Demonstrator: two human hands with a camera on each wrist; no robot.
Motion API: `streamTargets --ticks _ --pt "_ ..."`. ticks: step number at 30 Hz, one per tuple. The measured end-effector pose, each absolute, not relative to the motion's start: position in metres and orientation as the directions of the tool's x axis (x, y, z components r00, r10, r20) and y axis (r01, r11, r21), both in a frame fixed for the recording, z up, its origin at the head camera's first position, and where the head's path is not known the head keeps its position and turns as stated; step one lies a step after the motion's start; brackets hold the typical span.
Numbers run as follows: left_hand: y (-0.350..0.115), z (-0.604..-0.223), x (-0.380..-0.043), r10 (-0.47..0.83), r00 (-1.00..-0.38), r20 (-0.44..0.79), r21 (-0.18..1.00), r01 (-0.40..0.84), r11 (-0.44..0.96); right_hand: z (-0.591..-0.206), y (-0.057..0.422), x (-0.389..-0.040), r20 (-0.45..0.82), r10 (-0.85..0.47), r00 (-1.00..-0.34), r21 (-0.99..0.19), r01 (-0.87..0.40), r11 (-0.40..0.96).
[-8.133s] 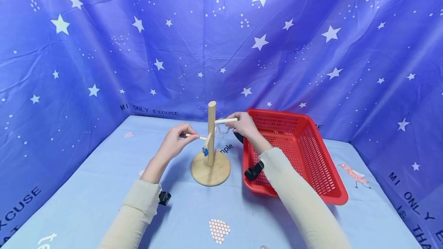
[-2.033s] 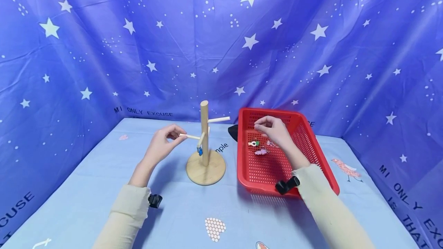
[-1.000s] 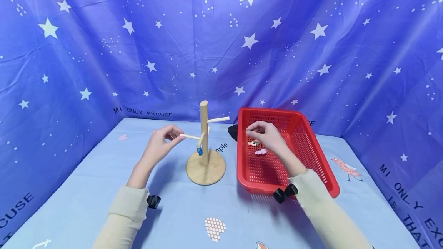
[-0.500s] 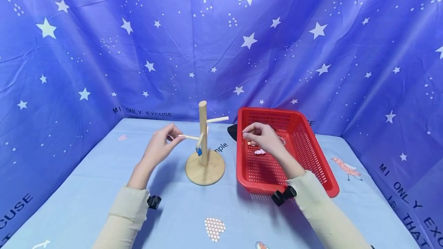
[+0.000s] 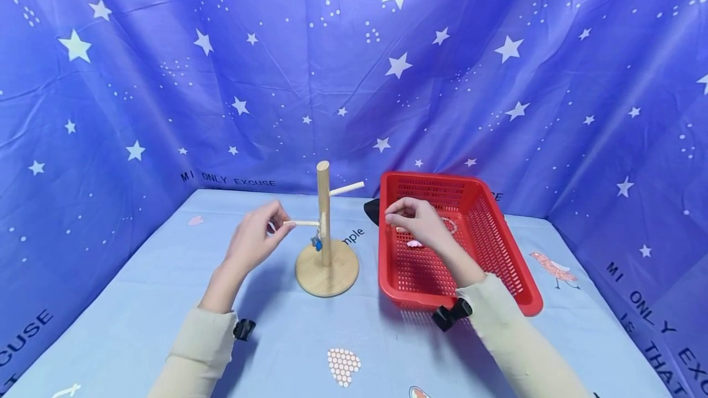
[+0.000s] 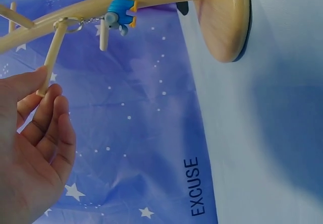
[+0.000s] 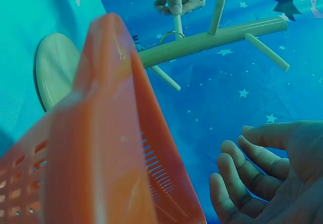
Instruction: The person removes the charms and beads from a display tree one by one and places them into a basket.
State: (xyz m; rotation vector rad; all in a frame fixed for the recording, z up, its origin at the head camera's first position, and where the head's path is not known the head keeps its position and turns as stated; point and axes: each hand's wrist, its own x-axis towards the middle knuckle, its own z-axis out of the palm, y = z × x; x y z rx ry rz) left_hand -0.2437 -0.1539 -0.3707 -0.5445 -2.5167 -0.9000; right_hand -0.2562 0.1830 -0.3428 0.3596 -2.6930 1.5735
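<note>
A wooden stand (image 5: 323,192) with a round base has several thin pegs sticking out of its post. My left hand (image 5: 255,235) pinches the tip of its left peg (image 6: 54,55) between thumb and fingers. Near the post, a keychain's metal ring encircles that same peg, and its blue elephant figure (image 6: 120,12) dangles below. Over the red basket (image 5: 384,263) hovers my right hand (image 5: 420,223), fingers loosely curled around nothing. Inside the basket lie a pink charm (image 5: 415,243) and a beaded loop (image 5: 450,225); the right hand covers part of the contents.
The basket stands right of the stand on a pale blue cloth (image 5: 287,349). A blue star-patterned curtain (image 5: 310,66) surrounds the back and sides. An upper peg (image 5: 347,188) points right toward the basket, bare.
My right hand has gone from the upper right peg, where it held a beaded loop, to over the basket, lately drifting left. The stand has turned slightly under my left hand's pinch.
</note>
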Motion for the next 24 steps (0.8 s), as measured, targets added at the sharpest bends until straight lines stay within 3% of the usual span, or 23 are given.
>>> streamTargets --ticks 17,24 --pt "-0.132 -0.361 -0.226 0.348 -0.799 0.491 0.361 0.550 0.753 -0.345 0.180 -0.255 0.123 -0.226 -0.966 -0.870 -0.214 0.444" --pt "-0.116 -0.361 -0.221 0.336 -0.795 0.505 0.338 0.540 0.770 -0.345 0.177 -0.255 0.104 -0.231 -0.967 -0.878 -0.199 0.435"
